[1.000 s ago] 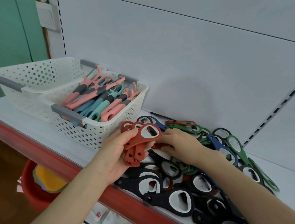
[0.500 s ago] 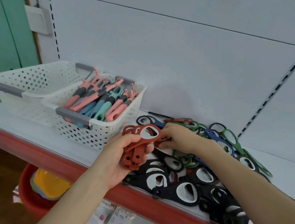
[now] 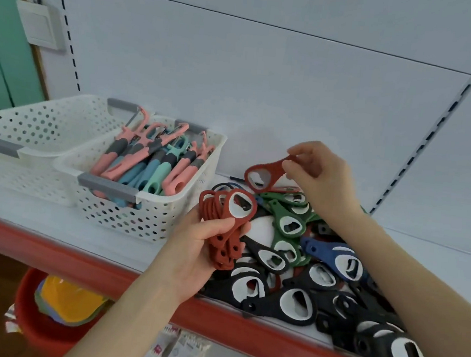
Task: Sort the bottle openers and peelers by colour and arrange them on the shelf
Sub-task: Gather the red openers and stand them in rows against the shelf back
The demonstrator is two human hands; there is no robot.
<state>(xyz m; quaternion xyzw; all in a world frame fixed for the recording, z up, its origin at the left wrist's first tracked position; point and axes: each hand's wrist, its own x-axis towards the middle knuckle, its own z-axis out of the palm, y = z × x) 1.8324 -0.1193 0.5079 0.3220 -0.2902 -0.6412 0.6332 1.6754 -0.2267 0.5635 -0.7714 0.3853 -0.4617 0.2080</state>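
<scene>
My left hand grips a stack of red bottle openers above the shelf's front edge. My right hand pinches the handle end of a single red bottle opener, held in the air above the pile. A heap of black, green and blue bottle openers lies on the white shelf under both hands. Pink, blue and teal peelers fill the nearer white perforated basket.
A second white basket stands to the left with nothing visible in it. The shelf has a red front lip and a white back panel. Below hangs a red bucket with coloured items.
My right hand has lifted out of the pile with one red opener pinched in its fingers. My left hand keeps the red stack in about the same place.
</scene>
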